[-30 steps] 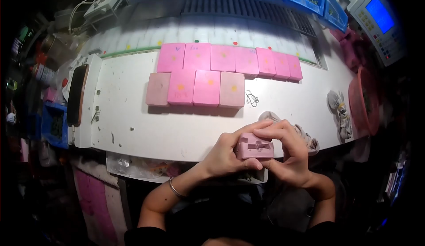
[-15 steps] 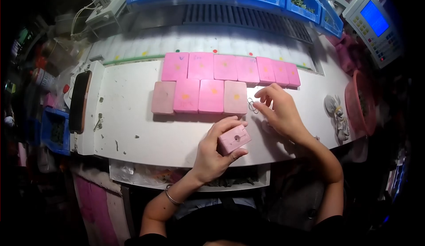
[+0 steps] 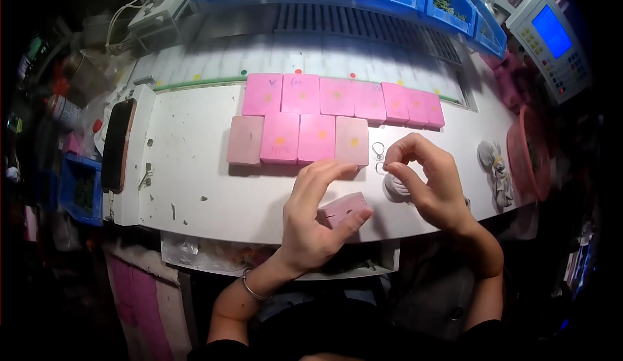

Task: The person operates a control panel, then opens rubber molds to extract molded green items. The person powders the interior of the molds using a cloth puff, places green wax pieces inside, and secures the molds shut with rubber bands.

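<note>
With the left hand (image 3: 305, 228) arched, spreads a wide grip around a pink rectangular block (image 3: 341, 208) near the white worktop's (image 3: 195, 199) front edge; with the right hand (image 3: 428, 182) bent, nearly pinches beside thin grey wire loops (image 3: 379, 158), hold indiscernible.

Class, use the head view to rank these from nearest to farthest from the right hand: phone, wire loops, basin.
1. Wire loops: immediately left of the right hand.
2. Basin: off to the right.
3. Phone: far to the left.
</note>
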